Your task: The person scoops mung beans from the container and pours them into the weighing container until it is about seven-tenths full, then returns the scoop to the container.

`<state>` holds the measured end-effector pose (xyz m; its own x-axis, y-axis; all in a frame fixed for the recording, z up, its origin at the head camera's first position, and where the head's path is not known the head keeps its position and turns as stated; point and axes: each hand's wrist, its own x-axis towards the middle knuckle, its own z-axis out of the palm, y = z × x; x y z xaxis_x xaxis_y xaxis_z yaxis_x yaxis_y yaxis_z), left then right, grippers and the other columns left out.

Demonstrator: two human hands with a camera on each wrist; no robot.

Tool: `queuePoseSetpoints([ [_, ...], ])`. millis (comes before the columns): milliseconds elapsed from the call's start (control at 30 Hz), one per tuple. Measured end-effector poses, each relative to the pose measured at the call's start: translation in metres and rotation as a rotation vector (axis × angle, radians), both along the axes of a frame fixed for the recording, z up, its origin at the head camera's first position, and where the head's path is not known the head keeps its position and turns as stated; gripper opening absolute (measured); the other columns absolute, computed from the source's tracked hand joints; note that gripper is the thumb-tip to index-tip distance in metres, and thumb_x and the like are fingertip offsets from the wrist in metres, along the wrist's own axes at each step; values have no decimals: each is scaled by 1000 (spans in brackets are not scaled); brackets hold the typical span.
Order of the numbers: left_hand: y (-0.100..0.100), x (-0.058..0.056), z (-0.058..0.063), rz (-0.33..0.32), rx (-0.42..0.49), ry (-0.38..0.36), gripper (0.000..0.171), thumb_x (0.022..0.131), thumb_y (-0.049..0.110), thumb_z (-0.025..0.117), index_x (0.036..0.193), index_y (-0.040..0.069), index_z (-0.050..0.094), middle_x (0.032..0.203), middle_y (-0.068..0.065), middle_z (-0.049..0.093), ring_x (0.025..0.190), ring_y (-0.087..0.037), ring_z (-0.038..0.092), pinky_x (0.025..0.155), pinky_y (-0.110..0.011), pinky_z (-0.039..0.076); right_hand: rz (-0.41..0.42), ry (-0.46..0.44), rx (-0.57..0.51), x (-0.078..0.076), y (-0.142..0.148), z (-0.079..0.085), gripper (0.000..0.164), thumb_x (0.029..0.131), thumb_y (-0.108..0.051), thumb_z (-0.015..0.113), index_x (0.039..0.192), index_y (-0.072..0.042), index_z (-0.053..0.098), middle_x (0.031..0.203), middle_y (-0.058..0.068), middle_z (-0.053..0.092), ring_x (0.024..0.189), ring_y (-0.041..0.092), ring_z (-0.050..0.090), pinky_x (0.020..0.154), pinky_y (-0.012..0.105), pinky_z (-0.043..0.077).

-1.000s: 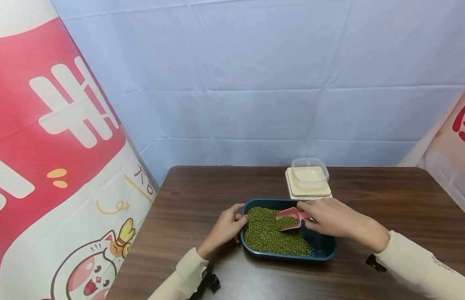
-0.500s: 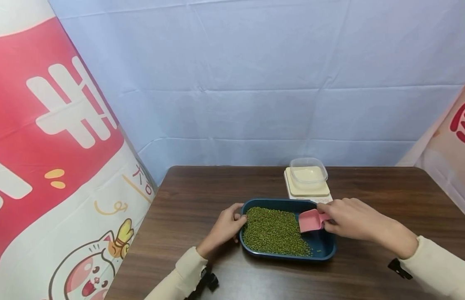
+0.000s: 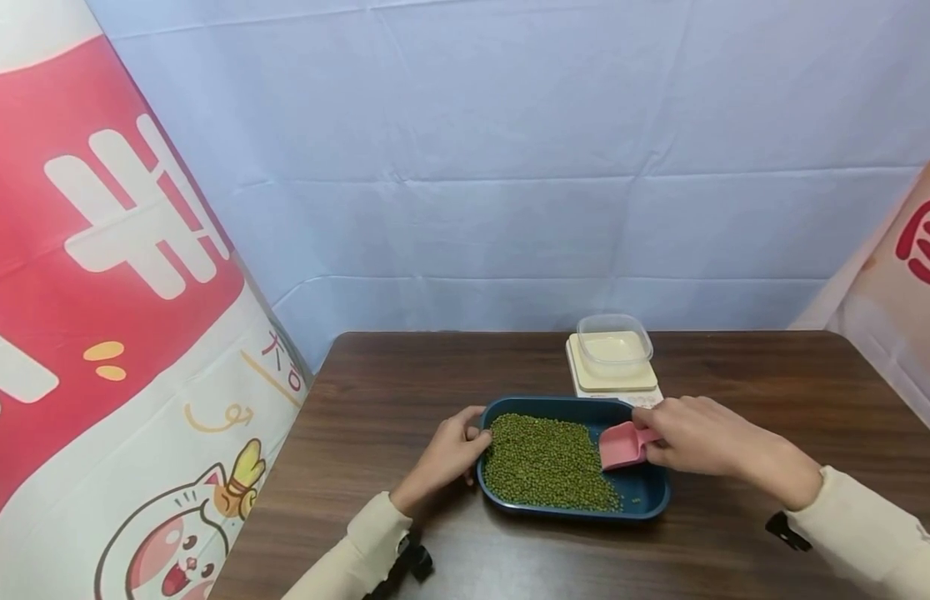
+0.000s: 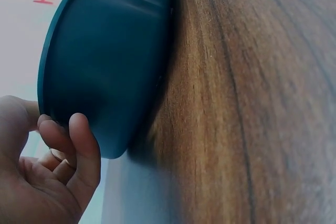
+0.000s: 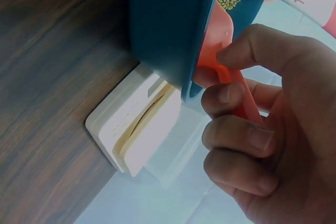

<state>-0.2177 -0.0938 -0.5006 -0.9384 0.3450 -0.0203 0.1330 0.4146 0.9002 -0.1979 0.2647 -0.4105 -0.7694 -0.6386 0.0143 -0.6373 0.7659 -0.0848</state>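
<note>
A dark blue tray [image 3: 570,510] with green mung beans [image 3: 547,462] heaped over its left and middle part lies on the table. My left hand [image 3: 452,454] grips the tray's left end, thumb at the rim and fingers against the outer wall; the left wrist view shows these fingers [image 4: 84,150] bent at the wall. With my right hand [image 3: 697,437] I hold a pink scoop [image 3: 621,446] by its handle. The scoop's pan is inside the tray's right end, beside the edge of the beans, and no beans show in it. In the right wrist view, fingers wrap the handle [image 5: 247,100].
Behind the tray stands a white and cream kitchen scale [image 3: 611,379] carrying a clear plastic container [image 3: 615,342]. The brown wooden table [image 3: 405,367] backs onto a pale blue cloth [image 3: 465,208]. A printed red and white cloth [image 3: 135,333] hangs at left.
The scoop, earlier over the beans with some in it, has moved right to the tray's right end and shows no beans now. The left hand stays on the tray.
</note>
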Motion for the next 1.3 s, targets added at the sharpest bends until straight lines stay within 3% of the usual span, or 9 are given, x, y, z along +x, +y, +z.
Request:
queuePoseSetpoints([
  [600, 1, 0, -1, 4, 10, -8, 44, 96, 20, 52, 139, 15, 46, 58, -5, 56, 35, -17, 49, 39, -36, 53, 1, -36, -34, -12, -23, -8, 20, 81, -28, 71, 79, -26, 51, 62, -10, 39, 53, 7, 33, 45, 25, 26],
  [1300, 1, 0, -2, 5, 4, 16, 45, 96, 19, 51, 140, 14, 46, 62, -11, 61, 35, -17, 50, 38, -36, 53, 90, -8, -76, -24, -43, -10, 19, 80, -24, 70, 76, -23, 51, 59, -13, 33, 50, 5, 28, 45, 23, 20],
])
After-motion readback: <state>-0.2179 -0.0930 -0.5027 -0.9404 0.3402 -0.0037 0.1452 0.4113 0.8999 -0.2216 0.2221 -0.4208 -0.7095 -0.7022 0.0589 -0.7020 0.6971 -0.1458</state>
